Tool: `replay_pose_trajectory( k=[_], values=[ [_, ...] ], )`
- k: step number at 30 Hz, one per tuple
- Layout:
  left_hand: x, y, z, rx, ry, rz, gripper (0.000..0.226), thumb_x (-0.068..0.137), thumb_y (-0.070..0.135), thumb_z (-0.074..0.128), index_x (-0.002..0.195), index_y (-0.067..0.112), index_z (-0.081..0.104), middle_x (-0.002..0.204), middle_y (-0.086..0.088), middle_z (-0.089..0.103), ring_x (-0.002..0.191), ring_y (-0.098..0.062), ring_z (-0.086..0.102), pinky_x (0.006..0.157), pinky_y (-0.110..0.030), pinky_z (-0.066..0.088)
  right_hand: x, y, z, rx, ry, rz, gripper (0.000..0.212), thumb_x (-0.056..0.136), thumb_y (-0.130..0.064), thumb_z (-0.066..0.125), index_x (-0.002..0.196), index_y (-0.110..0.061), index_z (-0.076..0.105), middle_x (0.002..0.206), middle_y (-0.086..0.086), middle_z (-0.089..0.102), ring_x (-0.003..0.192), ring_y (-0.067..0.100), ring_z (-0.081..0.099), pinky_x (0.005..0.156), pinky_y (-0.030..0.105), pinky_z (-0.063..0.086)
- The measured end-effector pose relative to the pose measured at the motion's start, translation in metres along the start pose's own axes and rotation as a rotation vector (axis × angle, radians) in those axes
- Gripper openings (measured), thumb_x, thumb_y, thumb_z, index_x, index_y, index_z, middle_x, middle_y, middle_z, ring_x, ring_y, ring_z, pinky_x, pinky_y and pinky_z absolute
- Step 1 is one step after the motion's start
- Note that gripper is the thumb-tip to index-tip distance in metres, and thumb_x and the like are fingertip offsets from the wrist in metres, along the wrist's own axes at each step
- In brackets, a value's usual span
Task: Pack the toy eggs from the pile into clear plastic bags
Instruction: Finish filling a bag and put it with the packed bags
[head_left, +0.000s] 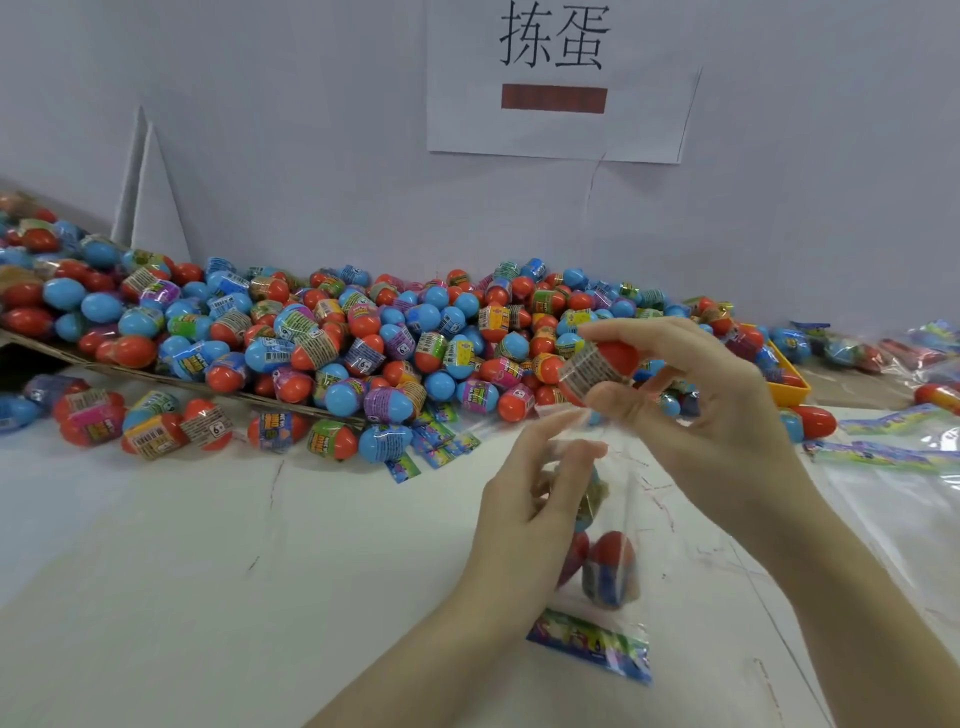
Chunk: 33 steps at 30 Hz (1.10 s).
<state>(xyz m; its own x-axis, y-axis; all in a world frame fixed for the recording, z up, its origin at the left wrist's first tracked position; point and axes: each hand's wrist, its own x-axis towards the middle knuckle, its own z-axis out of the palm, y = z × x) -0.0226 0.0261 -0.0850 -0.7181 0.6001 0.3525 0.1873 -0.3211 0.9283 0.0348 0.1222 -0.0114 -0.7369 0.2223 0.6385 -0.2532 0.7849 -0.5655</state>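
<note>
Two or three smooth, shiny plastic toy eggs, red and blue (613, 569), already sat inside the thin, see-through plastic bag (623, 519), just above its bright printed card end (592, 648). Right above the bag's open top, the right hand (696, 395) pinched one more round red egg with a paper label (597, 366). The left hand (540, 493) held the bag's floppy mouth with curled fingers. Behind the bag lay a very big pile of eggs (311, 332), so most packing was probably left.
</note>
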Motion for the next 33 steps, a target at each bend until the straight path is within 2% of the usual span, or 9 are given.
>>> replay_pose_trajectory(
  k=[4,7,9,14,17,20,23,27,33],
  values=[
    [0.001,0.001,-0.001,0.002,0.017,-0.032,0.028,0.084,0.046,0.036,0.081,0.035,0.062,0.092,0.017,0.068,0.086,0.003,0.062,0.074,-0.017,0.052,-0.003,0.006,0.0,-0.04,-0.117,0.032,0.047,0.079,-0.01,0.064,0.098,-0.049,0.046,0.096,-0.026,0.052,0.092,-0.012,0.05,0.083,0.01,0.042],
    [0.003,0.002,-0.002,-0.034,0.064,-0.106,0.032,0.095,0.035,0.034,0.082,0.037,0.063,0.09,0.015,0.071,0.086,0.0,0.064,0.065,-0.015,0.052,-0.006,0.007,-0.008,-0.13,-0.14,0.093,0.053,0.079,-0.011,0.067,0.099,-0.053,0.042,0.094,-0.03,0.054,0.094,-0.002,0.053,0.098,0.039,0.038],
    [0.003,0.003,-0.002,-0.025,0.074,-0.138,0.03,0.097,0.032,0.034,0.091,0.035,0.062,0.092,0.012,0.071,0.089,-0.001,0.064,0.065,-0.013,0.051,-0.007,0.008,-0.014,-0.187,-0.17,0.136,0.05,0.078,-0.014,0.069,0.094,-0.053,0.041,0.091,-0.03,0.054,0.1,0.008,0.052,0.098,0.047,0.033],
    [0.005,0.007,-0.003,-0.053,-0.005,-0.238,0.022,0.095,0.036,0.04,0.095,0.032,0.062,0.092,0.01,0.071,0.081,-0.003,0.066,0.06,-0.011,0.049,-0.008,0.009,-0.021,-0.292,-0.293,0.153,0.046,0.079,-0.015,0.067,0.083,-0.055,0.044,0.09,-0.036,0.048,0.103,0.008,0.043,0.091,0.034,0.034],
    [0.007,0.008,-0.01,-0.097,-0.114,-0.306,0.034,0.071,0.036,0.074,0.102,0.028,0.062,0.098,0.001,0.071,0.079,-0.006,0.067,0.065,-0.016,0.051,-0.009,0.014,-0.024,-0.191,-0.347,0.209,0.047,0.083,-0.008,0.062,0.087,-0.053,0.049,0.095,-0.033,0.051,0.101,0.004,0.048,0.079,0.016,0.04],
    [0.007,0.008,-0.016,-0.029,-0.237,-0.329,0.062,0.063,0.004,0.081,0.115,0.027,0.055,0.108,-0.005,0.069,0.082,-0.009,0.066,0.069,-0.02,0.053,-0.011,0.016,-0.025,-0.076,-0.359,0.272,0.042,0.084,-0.004,0.061,0.088,-0.046,0.056,0.098,-0.025,0.058,0.103,0.005,0.052,0.086,0.025,0.046],
    [0.008,0.01,-0.021,0.102,-0.286,-0.363,0.074,0.062,-0.004,0.081,0.12,0.03,0.051,0.108,-0.007,0.068,0.094,-0.018,0.066,0.08,-0.028,0.054,-0.011,0.016,-0.024,-0.025,-0.362,0.311,0.041,0.084,0.0,0.059,0.09,-0.041,0.058,0.101,-0.018,0.06,0.103,0.011,0.056,0.092,0.034,0.047],
    [0.01,0.012,-0.024,0.159,-0.371,-0.385,0.069,0.063,-0.006,0.08,0.118,0.025,0.052,0.1,-0.007,0.066,0.087,-0.019,0.064,0.083,-0.033,0.054,-0.012,0.018,-0.023,0.011,-0.326,0.316,0.044,0.083,0.004,0.058,0.089,-0.04,0.059,0.102,-0.017,0.059,0.102,0.012,0.057,0.089,0.03,0.05],
    [0.009,0.01,-0.02,0.279,-0.329,-0.406,0.035,0.065,0.006,0.081,0.092,0.022,0.066,0.094,-0.003,0.069,0.078,-0.011,0.065,0.077,-0.034,0.055,-0.014,0.018,-0.022,0.057,-0.285,0.269,0.043,0.08,-0.002,0.064,0.085,-0.044,0.06,0.094,-0.022,0.062,0.092,0.002,0.058,0.073,0.013,0.05]
  ],
)
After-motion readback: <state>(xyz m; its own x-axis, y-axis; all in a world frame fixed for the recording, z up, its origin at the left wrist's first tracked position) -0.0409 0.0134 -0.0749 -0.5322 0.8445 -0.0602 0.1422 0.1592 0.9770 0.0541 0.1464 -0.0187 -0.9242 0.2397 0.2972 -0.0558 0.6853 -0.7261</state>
